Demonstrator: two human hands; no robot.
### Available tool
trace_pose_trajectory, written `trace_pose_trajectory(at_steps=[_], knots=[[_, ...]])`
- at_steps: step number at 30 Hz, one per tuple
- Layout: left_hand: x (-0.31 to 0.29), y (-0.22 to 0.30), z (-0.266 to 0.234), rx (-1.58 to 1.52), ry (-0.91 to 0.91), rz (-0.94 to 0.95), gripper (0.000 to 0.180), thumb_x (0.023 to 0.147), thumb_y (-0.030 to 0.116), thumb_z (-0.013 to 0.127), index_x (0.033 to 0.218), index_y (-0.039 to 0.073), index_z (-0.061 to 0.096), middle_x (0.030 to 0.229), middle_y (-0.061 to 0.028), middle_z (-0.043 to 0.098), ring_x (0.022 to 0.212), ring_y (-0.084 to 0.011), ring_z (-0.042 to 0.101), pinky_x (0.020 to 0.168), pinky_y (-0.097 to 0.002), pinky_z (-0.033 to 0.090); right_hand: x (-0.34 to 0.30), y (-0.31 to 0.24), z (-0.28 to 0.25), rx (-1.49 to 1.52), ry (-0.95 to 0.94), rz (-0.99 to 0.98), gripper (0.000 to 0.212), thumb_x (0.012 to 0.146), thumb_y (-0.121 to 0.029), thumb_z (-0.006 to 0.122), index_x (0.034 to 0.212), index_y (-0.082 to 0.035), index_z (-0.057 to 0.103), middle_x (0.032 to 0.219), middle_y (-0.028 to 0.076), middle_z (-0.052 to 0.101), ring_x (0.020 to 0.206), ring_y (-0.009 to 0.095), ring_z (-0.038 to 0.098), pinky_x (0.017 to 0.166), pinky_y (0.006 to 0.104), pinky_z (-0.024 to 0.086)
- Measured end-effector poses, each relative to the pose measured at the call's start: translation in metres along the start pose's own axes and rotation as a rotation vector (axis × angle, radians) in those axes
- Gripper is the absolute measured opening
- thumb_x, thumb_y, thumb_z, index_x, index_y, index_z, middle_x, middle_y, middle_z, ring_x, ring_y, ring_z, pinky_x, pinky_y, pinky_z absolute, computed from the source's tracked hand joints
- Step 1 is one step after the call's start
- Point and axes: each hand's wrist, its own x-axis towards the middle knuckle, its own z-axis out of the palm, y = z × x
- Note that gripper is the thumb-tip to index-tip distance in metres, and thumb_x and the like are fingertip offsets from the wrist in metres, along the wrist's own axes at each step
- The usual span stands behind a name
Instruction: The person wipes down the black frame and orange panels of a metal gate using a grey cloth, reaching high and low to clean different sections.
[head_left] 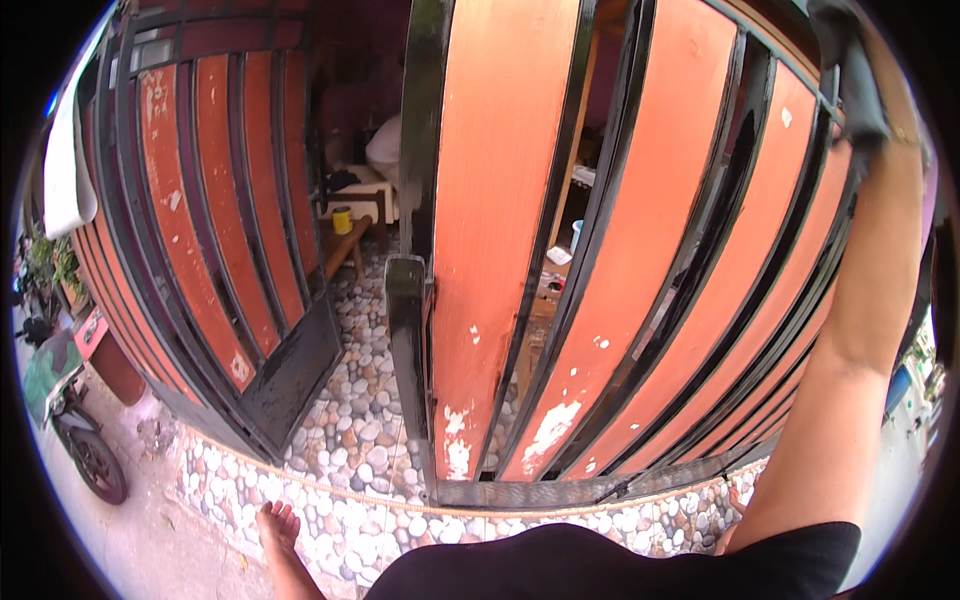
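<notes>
The person wears a plain black top (560, 562), its cloth dark and even, its visible outline curving in a broad, low hump between the two arms. On the side of the right grip (888, 68), well below it, a short black sleeve (800, 548) ends on the upper arm in a wide, loose-looking edge. From there up to the wrist, the right forearm (880, 250) is bare. Just below that grip, a thin band seems to circle the wrist, blurred. Dark grey, smooth material (858, 90) shows beside the right grip; whether it is worn cannot be told. The left grip (280, 525) is bare, with short, rounded-looking fingers, and below it the slim left forearm (294, 574) is bare too.
</notes>
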Motion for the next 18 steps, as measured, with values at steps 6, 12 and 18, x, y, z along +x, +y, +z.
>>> trace_pose_trajectory(at_steps=[6,12,18], knots=[[-0.048,-0.068,0.044,0.282,-0.170,-0.140,0.042,0.098,0.041,0.048,0.114,0.003,0.053,0.109,-0.0167,0.060,0.089,-0.0286,0.058,0.083,-0.0466,0.050,-0.128,-0.019,-0.067,0.408,-0.437,0.052,0.033,0.069,-0.015,0.072,0.098,-0.001,0.065,0.091,0.010,0.068,0.087,0.020,0.066,0.078,0.0270,0.049],[-0.138,-0.097,0.060,0.672,-0.410,-0.147,0.053,0.100,0.040,0.048,0.127,-0.005,0.049,0.121,-0.0238,0.059,0.103,-0.0388,0.062,0.091,-0.0490,0.052,-0.269,-0.084,-0.087,0.901,-1.167,0.437,0.029,0.062,-0.005,0.070,0.090,-0.001,0.070,0.078,0.013,0.068,0.074,0.029,0.069,0.074,0.0342,0.052],[-0.160,-0.125,0.045,0.786,-0.421,-0.156,0.049,0.098,0.036,0.052,0.123,-0.005,0.053,0.116,-0.0205,0.062,0.096,-0.0365,0.064,0.086,-0.0465,0.054,-0.484,-0.124,-0.062,0.989,-1.000,1.056,0.016,0.078,-0.001,0.067,0.093,0.004,0.070,0.086,0.007,0.072,0.079,0.013,0.064,0.076,0.0299,0.052]])
